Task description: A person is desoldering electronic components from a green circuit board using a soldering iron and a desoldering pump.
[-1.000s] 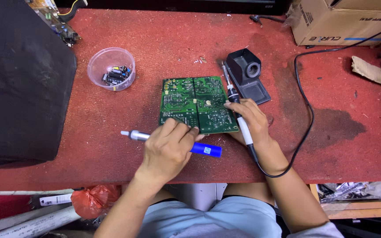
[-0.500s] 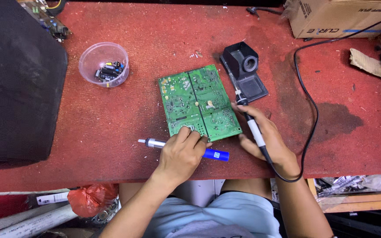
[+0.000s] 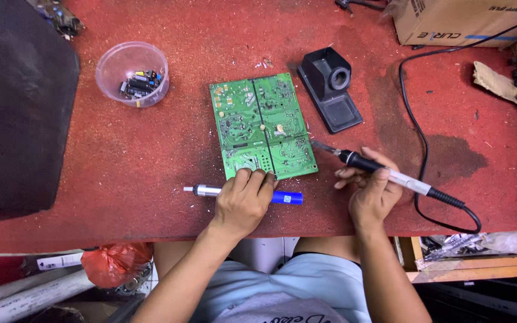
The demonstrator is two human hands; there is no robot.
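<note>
A green circuit board (image 3: 261,122) lies solder side up in the middle of the red table (image 3: 151,161). My left hand (image 3: 243,200) covers the middle of a silver and blue desoldering pump (image 3: 287,197) that lies along the table, and its fingertips touch the board's near edge. My right hand (image 3: 372,194) grips a black-handled soldering iron (image 3: 360,162). The iron's tip points left and hangs just off the board's near right corner, apart from it. Its black cable (image 3: 414,107) loops away to the right.
A black soldering iron stand (image 3: 330,90) sits right of the board. A clear plastic bowl (image 3: 131,75) of small components stands at the back left. A large black object (image 3: 19,107) fills the left side. A cardboard box (image 3: 462,21) is at the back right.
My right hand has drawn the soldering iron off the board toward the right and near side. The board has turned slightly. My left hand stays on the pump and board edge.
</note>
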